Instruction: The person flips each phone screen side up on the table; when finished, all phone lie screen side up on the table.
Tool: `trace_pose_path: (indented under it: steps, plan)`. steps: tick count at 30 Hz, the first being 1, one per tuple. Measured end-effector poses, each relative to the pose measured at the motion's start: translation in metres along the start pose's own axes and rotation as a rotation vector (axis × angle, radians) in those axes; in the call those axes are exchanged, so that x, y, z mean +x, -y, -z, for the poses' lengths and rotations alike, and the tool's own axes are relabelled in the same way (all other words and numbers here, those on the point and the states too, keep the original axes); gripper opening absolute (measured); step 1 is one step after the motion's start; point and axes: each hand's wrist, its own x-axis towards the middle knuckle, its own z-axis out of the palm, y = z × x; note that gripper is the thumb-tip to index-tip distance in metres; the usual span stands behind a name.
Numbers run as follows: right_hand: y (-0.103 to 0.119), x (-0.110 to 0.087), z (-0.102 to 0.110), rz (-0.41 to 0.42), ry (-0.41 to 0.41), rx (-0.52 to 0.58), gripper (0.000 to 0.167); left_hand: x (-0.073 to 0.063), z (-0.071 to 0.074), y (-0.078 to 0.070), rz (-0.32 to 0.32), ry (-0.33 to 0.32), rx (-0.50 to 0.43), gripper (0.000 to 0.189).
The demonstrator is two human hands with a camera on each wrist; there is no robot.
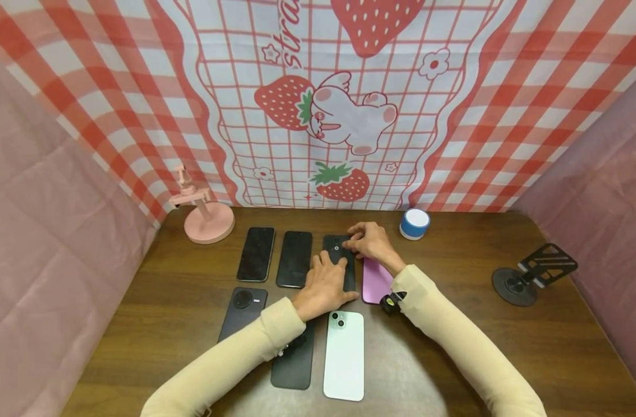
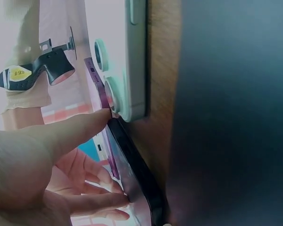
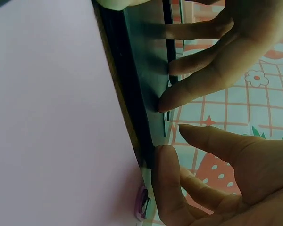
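A dark phone [image 1: 350, 269] lies back up on the wooden table, partly covered by both hands. My left hand [image 1: 324, 285] spreads over it; the left wrist view shows the thumb at the phone's [image 2: 137, 172] lower end and a straight finger touching its back. At the far right corner is my right hand [image 1: 371, 241], its fingers bent. In the right wrist view one fingertip meets the phone's [image 3: 148, 70] edge while the thumb stays apart. A pink-purple phone [image 1: 375, 282] lies just right, partly under the right wrist. Nearer me is a pale green phone [image 1: 344, 365] with two lenses.
Left of my hands lie two black phones [image 1: 256, 255], screens up. A phone with a round camera [image 1: 236, 318] and a dark grey phone [image 1: 292, 370] sit partly under my left arm. A pink stand [image 1: 209, 223], a blue-and-white cylinder [image 1: 415, 226] and a black stand [image 1: 513, 286] stand around.
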Motion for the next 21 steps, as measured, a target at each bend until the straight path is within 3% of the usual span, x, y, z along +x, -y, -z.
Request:
trace_pose_path:
  steps: [9, 21]
  plan:
    - [-0.0004, -0.0008, -0.0015, 0.007, -0.003, -0.002, 0.039, 0.0001, -0.0024, -0.0004, -0.005, -0.028, -0.023, 0.083]
    - [-0.0008, 0.0001, -0.0003, 0.007, -0.011, -0.105, 0.045, -0.0017, -0.0030, -0.0001, -0.031, -0.027, -0.029, 0.082]
